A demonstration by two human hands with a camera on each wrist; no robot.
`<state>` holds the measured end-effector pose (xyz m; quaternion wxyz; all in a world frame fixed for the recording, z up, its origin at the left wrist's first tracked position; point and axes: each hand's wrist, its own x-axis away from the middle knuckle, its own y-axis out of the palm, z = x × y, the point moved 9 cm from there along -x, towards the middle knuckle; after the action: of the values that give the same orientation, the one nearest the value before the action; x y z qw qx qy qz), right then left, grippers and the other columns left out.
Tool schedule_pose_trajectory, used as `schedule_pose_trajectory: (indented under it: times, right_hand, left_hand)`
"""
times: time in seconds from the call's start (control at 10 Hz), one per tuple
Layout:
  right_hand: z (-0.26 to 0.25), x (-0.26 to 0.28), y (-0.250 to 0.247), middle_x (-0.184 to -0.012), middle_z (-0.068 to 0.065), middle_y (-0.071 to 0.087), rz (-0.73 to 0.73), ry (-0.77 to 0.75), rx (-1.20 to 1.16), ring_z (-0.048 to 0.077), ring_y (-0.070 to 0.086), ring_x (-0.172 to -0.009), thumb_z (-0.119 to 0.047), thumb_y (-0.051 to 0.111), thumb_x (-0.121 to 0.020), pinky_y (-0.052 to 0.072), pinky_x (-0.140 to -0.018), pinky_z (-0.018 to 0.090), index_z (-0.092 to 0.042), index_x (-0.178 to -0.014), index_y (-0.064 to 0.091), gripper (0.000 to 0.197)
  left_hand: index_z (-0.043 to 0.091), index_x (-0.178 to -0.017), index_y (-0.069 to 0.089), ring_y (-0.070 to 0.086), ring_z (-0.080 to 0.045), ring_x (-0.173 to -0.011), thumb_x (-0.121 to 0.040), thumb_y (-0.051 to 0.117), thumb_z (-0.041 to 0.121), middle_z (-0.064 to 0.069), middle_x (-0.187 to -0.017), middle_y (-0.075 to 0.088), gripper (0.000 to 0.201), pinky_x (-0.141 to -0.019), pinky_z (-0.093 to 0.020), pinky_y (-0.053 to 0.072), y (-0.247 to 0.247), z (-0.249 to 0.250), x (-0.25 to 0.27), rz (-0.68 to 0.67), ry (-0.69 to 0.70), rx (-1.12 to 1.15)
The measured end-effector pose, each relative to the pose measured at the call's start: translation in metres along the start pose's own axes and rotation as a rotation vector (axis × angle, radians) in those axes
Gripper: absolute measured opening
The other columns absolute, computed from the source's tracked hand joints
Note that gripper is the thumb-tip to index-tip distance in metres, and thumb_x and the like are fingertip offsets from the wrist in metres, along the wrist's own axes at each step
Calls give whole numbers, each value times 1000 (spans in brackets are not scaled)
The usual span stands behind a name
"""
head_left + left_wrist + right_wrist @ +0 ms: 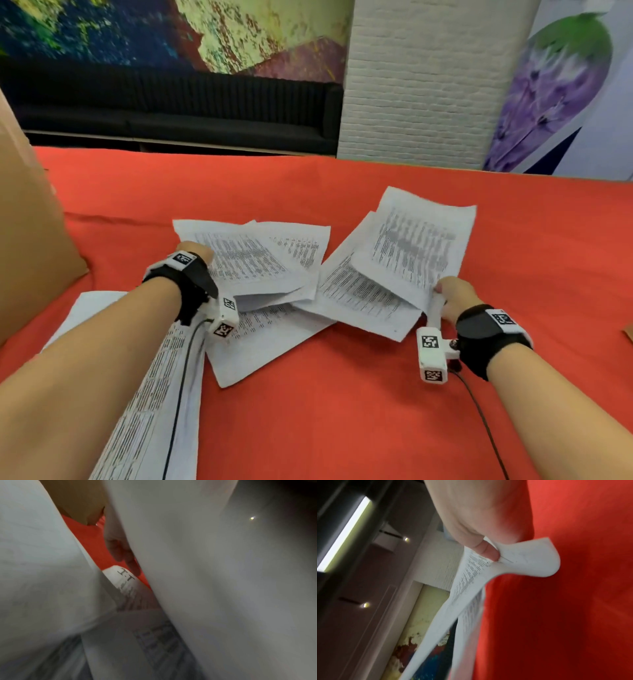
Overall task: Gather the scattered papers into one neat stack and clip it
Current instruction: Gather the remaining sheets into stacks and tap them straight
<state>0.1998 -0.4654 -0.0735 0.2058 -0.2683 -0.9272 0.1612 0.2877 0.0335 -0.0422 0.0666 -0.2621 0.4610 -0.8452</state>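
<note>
Several printed white sheets lie scattered on a red tablecloth [342,418]. My left hand [200,255] holds the left edge of the left pile of papers [253,260]; in the left wrist view its fingers [120,551] reach under a lifted sheet [223,574]. At the lower right corner of the right papers [411,246], my right hand [442,289] pinches the sheets. The right wrist view shows its thumb [488,550] pressing on the curled corner [527,562]. Another sheet [274,339] lies flat between the piles. One more sheet [161,377] lies under my left forearm. No clip is in view.
A tall brown cardboard piece [30,222] stands at the table's left edge. A small brown corner [628,334] shows at the right edge. Behind the table are a black sofa [171,106] and a white brick pillar [418,85].
</note>
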Motion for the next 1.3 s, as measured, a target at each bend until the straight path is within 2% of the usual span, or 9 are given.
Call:
schedule_pose_trajectory:
  times: [0.1,0.2,0.3,0.4,0.6,0.8,1.1,1.2,1.3]
  right_hand:
    - [-6,-2,21,-125,23,57,-47,-13,-128,37,55,-116,3,43,-92,49,-70,36,4,-130,50,39]
    - [-7,-4,47,-109,20,62,-70,-53,-183,36,58,-103,11,33,-90,53,-77,45,-2,-111,53,33]
    - [-12,-1,61,-104,16,61,-94,-114,-165,31,57,-94,13,34,-89,50,-73,38,-5,-108,53,32]
    - [-10,2,58,-101,12,58,-111,-134,-81,28,53,-90,12,32,-90,43,-61,29,-7,-107,52,33]
    - [0,11,37,-106,10,58,-194,-135,168,28,54,-95,8,35,-91,43,-77,32,-10,-112,51,32]
    - [15,39,-2,-104,7,62,-303,-149,308,26,57,-96,11,38,-86,47,-72,32,-13,-113,53,39]
    - [57,83,-16,-116,15,65,-375,-76,294,33,63,-105,-10,49,-88,50,-96,50,-10,-116,59,30]
    - [57,91,-8,-128,12,62,-357,-46,168,31,61,-114,-52,42,-96,45,-104,48,-6,-126,58,57]
    - [42,109,1,-126,17,64,-336,-163,263,31,63,-109,-55,44,-95,44,-102,39,0,-118,64,63]
  left_hand:
    - [1,-147,19,36,-33,-138,-70,67,56,-18,-154,27,107,-111,-39,36,-1,-2,-42,67,79,-417]
    - [6,-149,20,33,-30,-140,-81,63,51,-15,-154,25,92,-115,-38,29,9,-5,-43,40,62,-373]
    - [8,-146,30,47,-24,-114,-81,64,48,-16,-139,43,84,-113,-35,33,11,8,-38,45,79,-276]
    - [5,-144,33,48,-27,-126,-81,65,48,-17,-146,40,82,-111,-35,36,29,27,-32,-2,155,-314]
    - [3,-94,69,63,-25,-91,-84,56,-2,-14,-112,65,17,-71,-26,49,71,78,-3,-52,378,131]
    - [9,-101,59,47,-3,-46,-89,51,0,-5,-77,54,17,-35,-9,33,91,99,71,-240,548,301]
    - [11,-91,58,47,-13,-62,-85,48,-2,-3,-77,52,18,-53,-20,40,146,65,143,-377,537,324]
    - [14,-111,47,48,-19,-76,-82,53,-3,-6,-107,42,34,-69,-26,44,152,59,160,-225,521,364]
    - [8,-136,27,43,-28,-111,-78,64,-2,-17,-133,28,69,-96,-34,38,140,35,172,51,356,595]
